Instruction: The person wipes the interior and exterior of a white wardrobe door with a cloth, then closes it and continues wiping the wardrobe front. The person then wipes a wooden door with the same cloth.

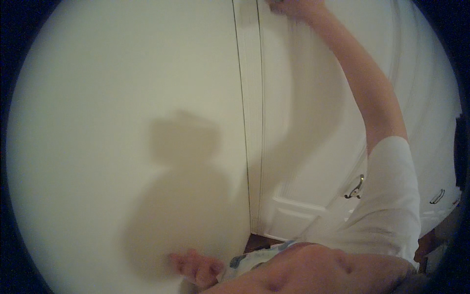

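Observation:
My right hand is raised at the top edge of the head view, partly cut off and blurred. It is close to a white panelled cabinet door, near a narrow upright strip. Whether its fingers grip anything does not show. Low in the view, my left hand is in front of a plain pale wall or panel, its fingers curled. Beside its wrist is a white cloth with blue-grey spots. I cannot tell if the hand holds or touches anything.
Metal handles show on the white fronts to the right, one curved handle near my white sleeve and a second handle farther right. A dark object stands at the right rim. Shadows of my head and arm fall across the pale surfaces.

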Demonstrator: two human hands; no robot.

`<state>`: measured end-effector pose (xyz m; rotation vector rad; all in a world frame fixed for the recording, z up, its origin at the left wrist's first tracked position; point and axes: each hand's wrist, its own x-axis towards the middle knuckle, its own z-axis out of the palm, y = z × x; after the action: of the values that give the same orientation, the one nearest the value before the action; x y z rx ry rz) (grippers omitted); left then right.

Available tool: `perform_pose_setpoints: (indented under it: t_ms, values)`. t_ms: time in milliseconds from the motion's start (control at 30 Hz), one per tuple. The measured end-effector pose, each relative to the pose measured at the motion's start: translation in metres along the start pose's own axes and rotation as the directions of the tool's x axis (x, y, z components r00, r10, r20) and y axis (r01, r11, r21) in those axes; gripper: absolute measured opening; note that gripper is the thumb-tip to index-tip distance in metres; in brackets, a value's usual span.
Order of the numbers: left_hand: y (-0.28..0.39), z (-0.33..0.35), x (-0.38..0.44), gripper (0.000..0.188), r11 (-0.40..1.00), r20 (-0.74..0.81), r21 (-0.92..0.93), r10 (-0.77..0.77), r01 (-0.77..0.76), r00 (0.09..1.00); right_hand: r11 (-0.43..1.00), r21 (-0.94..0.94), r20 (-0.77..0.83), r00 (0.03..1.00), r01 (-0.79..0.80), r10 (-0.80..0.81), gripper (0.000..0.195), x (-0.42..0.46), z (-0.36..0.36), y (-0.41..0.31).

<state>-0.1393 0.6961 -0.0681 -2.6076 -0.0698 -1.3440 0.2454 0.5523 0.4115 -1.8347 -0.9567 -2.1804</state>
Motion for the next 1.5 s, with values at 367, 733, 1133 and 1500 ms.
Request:
perform_pose_setpoints:
  t_ms: [367,733,1133,1500]
  values:
    - [-0.010,-0.006,0.005,0.045,0.999,0.003,0.040,0.016,-0.017,1.000,0.849,0.216,0.184,0.834,0.483,-0.521,0.059,-0.137,-0.023,0.019]
    - [-0.025,-0.015,0.019,0.038,0.980,0.053,0.174,0.083,-0.091,0.995,0.991,0.024,-0.129,0.984,0.130,-0.126,0.049,-0.042,-0.081,0.122]
    - [-0.018,-0.022,0.056,0.028,0.960,-0.136,0.275,0.100,-0.060,0.986,0.712,0.397,0.311,0.645,0.579,-0.698,0.050,-0.195,-0.092,0.106]
    - [0.033,0.002,0.081,0.039,0.935,-0.560,-0.182,-0.352,0.303,0.750,0.997,-0.053,-0.048,0.997,0.052,-0.055,0.049,-0.054,-0.120,0.226]
